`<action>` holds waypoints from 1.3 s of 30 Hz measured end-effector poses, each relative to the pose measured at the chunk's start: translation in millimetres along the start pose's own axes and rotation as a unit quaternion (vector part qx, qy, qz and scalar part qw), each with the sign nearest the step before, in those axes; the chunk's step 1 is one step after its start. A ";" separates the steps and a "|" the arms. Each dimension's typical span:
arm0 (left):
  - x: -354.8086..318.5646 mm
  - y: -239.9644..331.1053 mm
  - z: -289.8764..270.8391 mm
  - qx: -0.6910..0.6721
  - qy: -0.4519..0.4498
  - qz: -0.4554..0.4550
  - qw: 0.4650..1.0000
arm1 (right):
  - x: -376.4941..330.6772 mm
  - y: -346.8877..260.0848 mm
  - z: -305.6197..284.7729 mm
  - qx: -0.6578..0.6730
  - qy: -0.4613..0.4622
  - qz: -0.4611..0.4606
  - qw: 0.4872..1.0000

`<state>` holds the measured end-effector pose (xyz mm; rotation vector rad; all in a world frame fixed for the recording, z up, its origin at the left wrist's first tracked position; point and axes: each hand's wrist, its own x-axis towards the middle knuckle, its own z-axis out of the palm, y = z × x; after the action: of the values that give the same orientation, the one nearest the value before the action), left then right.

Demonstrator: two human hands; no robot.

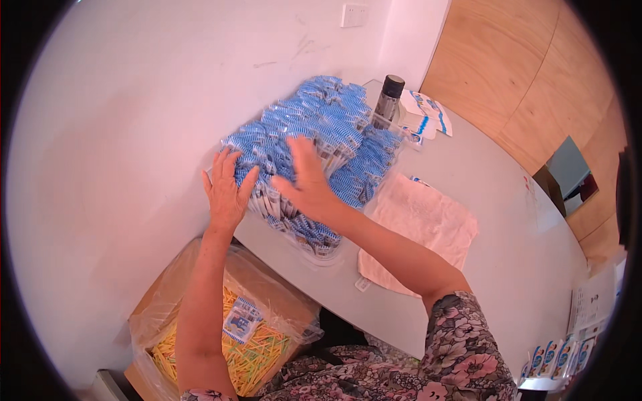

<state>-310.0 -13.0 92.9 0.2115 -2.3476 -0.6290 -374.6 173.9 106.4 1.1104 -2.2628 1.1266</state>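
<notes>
Many small blue-and-white striped packets (314, 110) are heaped in rows, rising above the rim of a clear plastic tray (319, 259) on the table. My left hand (227, 194) is at the heap's left edge, fingers spread, with the fingertips against the packets. Over the near part of the heap is my right hand (313, 187), its thumb and fingers apart and slightly blurred. Neither hand shows anything held. Whether the right fingers touch the packets I cannot tell.
A pink cloth (428, 227) lies right of the tray on the grey table (515, 220). Behind stands a dark-capped bottle (389, 100) beside white-and-blue packaging (428, 110). Below left, a plastic-lined carton (150, 304) holds yellow and green sticks (257, 357) and one packet (242, 321). A wall borders the left.
</notes>
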 end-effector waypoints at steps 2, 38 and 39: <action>-0.9 -1.4 -2.4 -0.009 0.001 -0.002 1.000 | -3.7 8.7 -34.1 0.066 0.115 0.011 0.991; -62.5 1.4 -67.4 -0.175 -0.032 0.051 0.983 | -8.9 5.2 -22.0 0.376 0.181 0.263 0.870; -74.0 8.1 -88.4 -0.182 -0.032 0.077 0.980 | -21.1 -6.0 -28.3 0.356 0.242 0.196 0.881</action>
<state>-195.9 -16.5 111.0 -0.1568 -2.2342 -0.9826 -357.2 204.3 113.4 0.4639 -1.7270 2.2274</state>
